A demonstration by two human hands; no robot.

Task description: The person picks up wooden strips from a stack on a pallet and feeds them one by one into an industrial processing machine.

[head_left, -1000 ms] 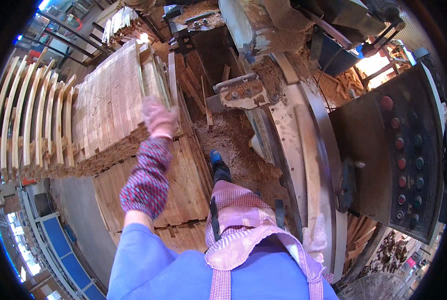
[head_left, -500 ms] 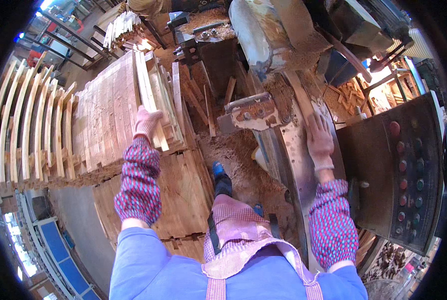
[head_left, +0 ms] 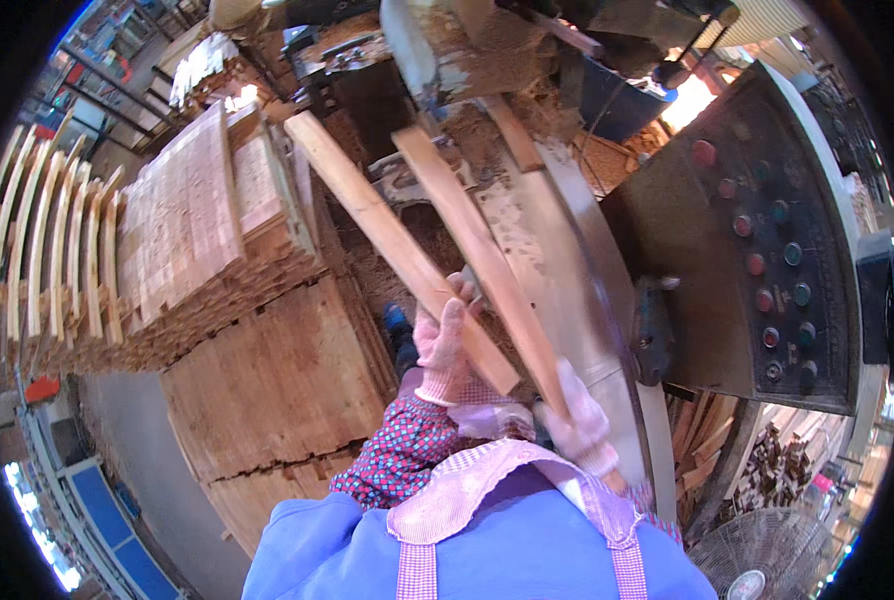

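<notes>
- My left hand (head_left: 444, 345), in a pale pink glove, was wrapped around the lower part of the left slat (head_left: 392, 240), thumb over the top face and fingers curled beneath.
- My right hand (head_left: 579, 425), gloved too and a little blurred, was closed on the near end of the right slat (head_left: 482, 255).
- Both slats slanted up and away to my left, side by side with a gap between, in front of my apron (head_left: 522, 460).
- The right slat lay partly across my view of the smooth metal machine bed (head_left: 592, 345); I couldn't tell whether they touched.
- A short wood piece (head_left: 514, 135) rested at the bed's far end.
- To my left stood a stack of slats (head_left: 177, 220), with upright curved strips (head_left: 55, 250) beyond it.
- To my right were a dark control panel (head_left: 742, 290) with red and green buttons, and a round fan (head_left: 762, 555).
</notes>
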